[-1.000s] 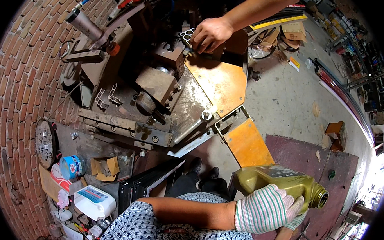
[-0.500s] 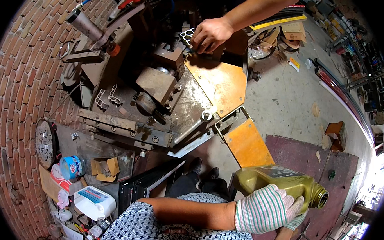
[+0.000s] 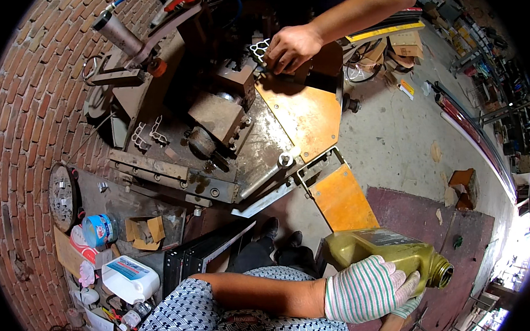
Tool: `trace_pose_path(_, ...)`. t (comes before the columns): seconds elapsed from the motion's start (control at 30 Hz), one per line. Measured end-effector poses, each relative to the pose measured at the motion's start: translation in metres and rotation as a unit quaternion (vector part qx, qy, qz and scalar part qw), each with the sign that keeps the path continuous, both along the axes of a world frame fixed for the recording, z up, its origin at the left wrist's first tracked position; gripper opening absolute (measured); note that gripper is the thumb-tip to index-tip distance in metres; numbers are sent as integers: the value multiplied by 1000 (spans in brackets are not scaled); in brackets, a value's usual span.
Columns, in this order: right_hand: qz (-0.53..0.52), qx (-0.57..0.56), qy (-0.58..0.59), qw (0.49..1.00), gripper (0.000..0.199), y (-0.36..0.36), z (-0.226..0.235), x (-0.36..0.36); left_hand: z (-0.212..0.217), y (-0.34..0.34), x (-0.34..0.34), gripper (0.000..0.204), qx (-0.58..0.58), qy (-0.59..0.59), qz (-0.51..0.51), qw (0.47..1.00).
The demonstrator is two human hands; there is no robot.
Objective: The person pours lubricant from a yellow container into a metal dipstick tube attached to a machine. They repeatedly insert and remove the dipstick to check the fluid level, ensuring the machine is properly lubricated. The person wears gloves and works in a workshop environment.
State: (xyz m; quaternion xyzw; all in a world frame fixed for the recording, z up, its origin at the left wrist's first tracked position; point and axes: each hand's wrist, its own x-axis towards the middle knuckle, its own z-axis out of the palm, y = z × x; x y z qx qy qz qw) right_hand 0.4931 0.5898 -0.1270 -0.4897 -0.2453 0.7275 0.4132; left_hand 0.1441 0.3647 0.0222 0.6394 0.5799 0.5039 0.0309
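A gold-green plastic jug (image 3: 357, 247) lies tilted on its side in front of me at the lower right, its open mouth facing right. My left hand (image 3: 363, 291), in a white knit glove with green stripes, reaches across my body and grips the near side of the jug. Beneath the jug's neck end, my gloved right hand (image 3: 408, 306) is pressed close against it; most of its fingers are hidden. Across the machine, another person's bare hand (image 3: 293, 49) rests beside a pale open-celled metal profile (image 3: 259, 48).
A greasy metal machine (image 3: 216, 119) with an orange plate (image 3: 304, 116) stands ahead. An orange flap (image 3: 343, 197) juts toward me. Black profiles (image 3: 205, 250) lean near my legs. A white jug (image 3: 129, 278) and a blue tub (image 3: 98, 230) sit at left, beside a brick wall (image 3: 25, 120).
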Motion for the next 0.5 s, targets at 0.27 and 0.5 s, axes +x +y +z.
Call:
trace_pose_path(0.27,-41,-32,6,999,69,-2,7,-6,1,0,0,43,-3,3,3,1000)
trace_pose_path(0.5,-33,-26,8,999,69,-1,4,-3,-1,1,1,43,-14,5,-5,1000)
